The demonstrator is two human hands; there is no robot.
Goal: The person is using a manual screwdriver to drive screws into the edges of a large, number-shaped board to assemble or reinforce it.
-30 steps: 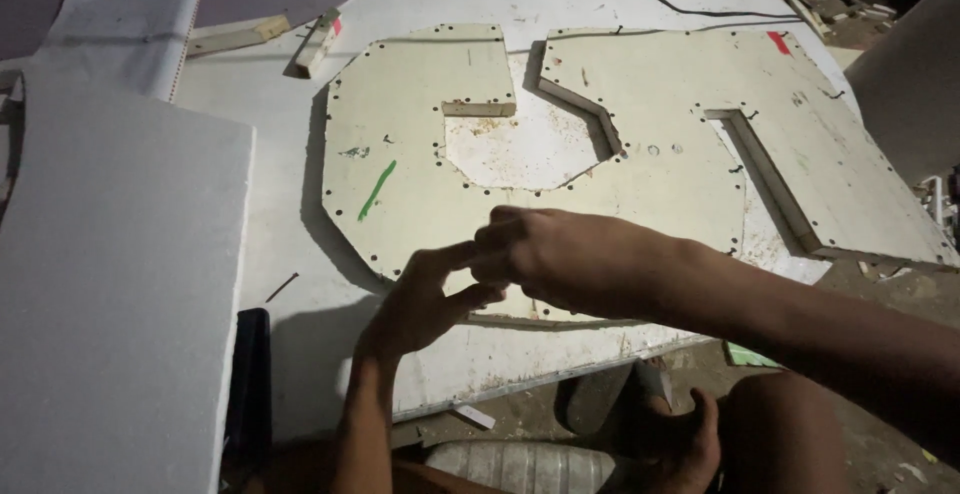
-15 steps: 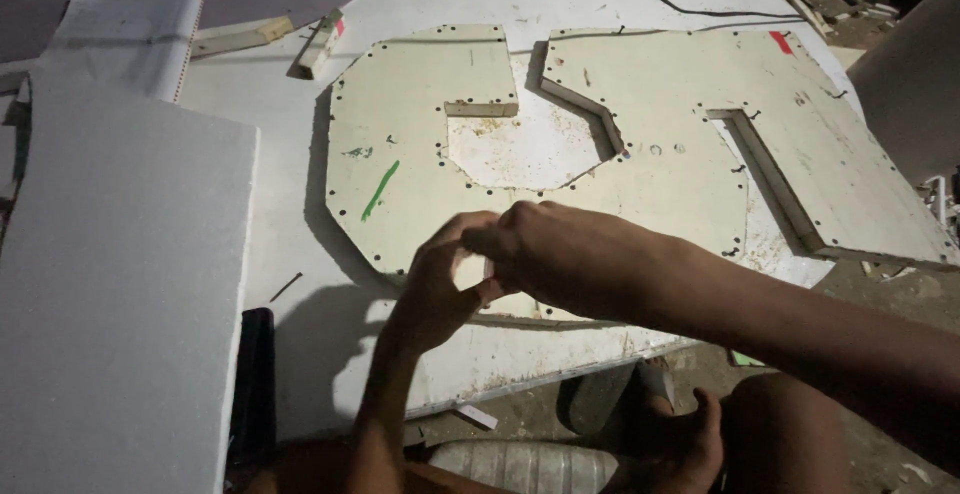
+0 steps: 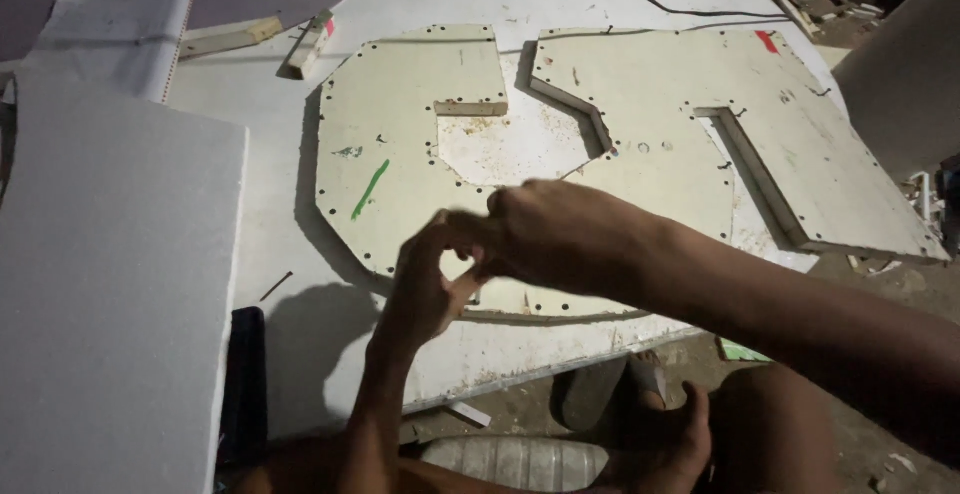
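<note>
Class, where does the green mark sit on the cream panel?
In the head view, the green mark lies on the left part of the cream panel, left of its cut-out and above the left hand.

Left hand [image 3: 425,284] raised, fingers curled; right hand [image 3: 545,234] meeting it, fingertips pinched together

The left hand [image 3: 425,289] has curled up against the right hand [image 3: 555,234].

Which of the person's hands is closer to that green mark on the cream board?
Left. The left hand sits just below and right of the green mark; the right hand is farther off to the right.
</note>
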